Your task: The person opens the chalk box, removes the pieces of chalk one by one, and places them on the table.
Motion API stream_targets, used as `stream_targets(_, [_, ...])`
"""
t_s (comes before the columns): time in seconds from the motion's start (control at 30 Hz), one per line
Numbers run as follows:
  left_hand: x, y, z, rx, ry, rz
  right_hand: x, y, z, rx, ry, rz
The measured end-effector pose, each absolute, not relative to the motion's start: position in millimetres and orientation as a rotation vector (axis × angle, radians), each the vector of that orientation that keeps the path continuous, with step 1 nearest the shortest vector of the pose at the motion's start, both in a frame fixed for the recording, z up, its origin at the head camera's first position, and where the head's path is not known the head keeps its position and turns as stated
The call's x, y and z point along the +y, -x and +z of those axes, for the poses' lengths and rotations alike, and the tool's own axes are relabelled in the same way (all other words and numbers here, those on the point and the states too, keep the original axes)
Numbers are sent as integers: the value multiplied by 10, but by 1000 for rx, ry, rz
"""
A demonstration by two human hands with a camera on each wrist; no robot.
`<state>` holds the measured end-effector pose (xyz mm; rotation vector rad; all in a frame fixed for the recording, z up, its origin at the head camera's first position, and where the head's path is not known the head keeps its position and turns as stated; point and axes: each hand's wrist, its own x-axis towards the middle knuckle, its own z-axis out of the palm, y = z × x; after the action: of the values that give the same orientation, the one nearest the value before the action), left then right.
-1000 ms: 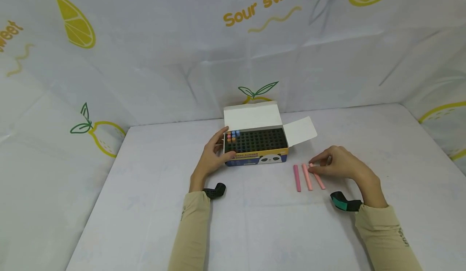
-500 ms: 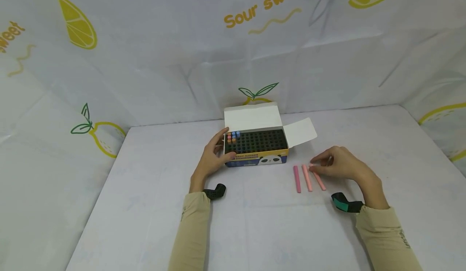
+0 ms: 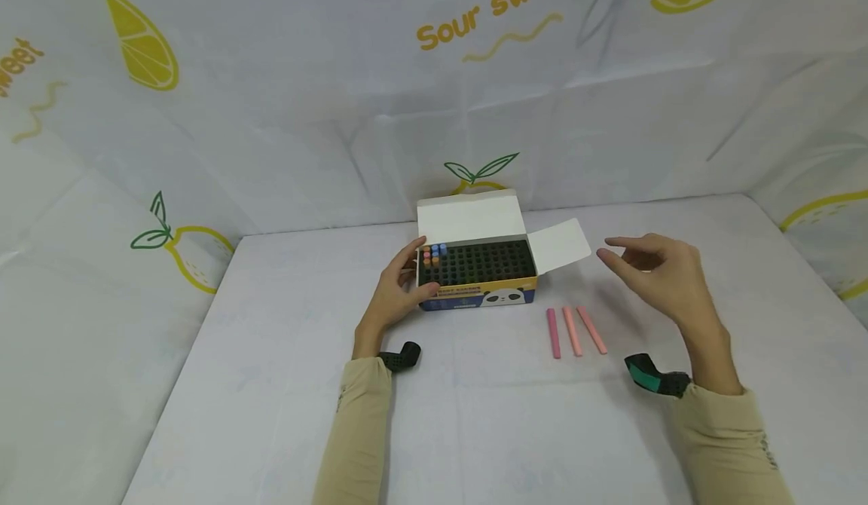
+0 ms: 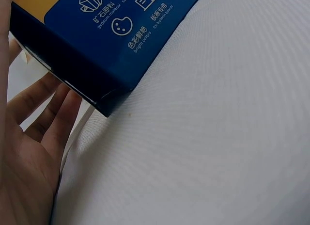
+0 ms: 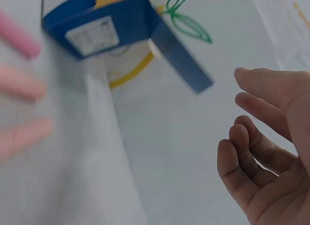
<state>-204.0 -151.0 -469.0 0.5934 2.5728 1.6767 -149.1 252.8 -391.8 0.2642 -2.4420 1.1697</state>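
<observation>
An open cardboard chalk box [image 3: 468, 298] with a panda on its front sits near the back of the table. My left hand [image 3: 392, 294] grips its left end, thumb at the front and fingers round the side. Its black holder [image 3: 484, 265] is full of holes, with several orange, pink and blue chalks [image 3: 434, 253] upright at the left. In front and to the right lie a dark pink chalk [image 3: 554, 333], a light pink chalk [image 3: 573, 332] and another light pink chalk [image 3: 592, 330]. My right hand [image 3: 661, 275] hovers above and right of them, holding nothing, fingers apart from the thumb.
The box's lid [image 3: 471, 217] stands raised at the back, and a white side flap [image 3: 559, 246] sticks out to the right. A white cloth [image 3: 475, 430] covers the table. Behind it hangs a lemon-printed curtain [image 3: 325, 136].
My right hand has let go of the rightmost light pink chalk and risen back and to the right. The chalk stays on the table. My left hand has kept its place on the box.
</observation>
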Motion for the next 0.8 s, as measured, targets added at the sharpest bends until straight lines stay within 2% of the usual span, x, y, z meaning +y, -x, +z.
stream_targets(0.4, [-1505, 2041, -4682, 2552, -607, 1692, 1624, 1633, -3657, -2215, -388, 1443])
stream_targets(0.8, [-1503, 2050, -4681, 2557, -597, 1705, 749, 1942, -3783, -2306, -446, 1485])
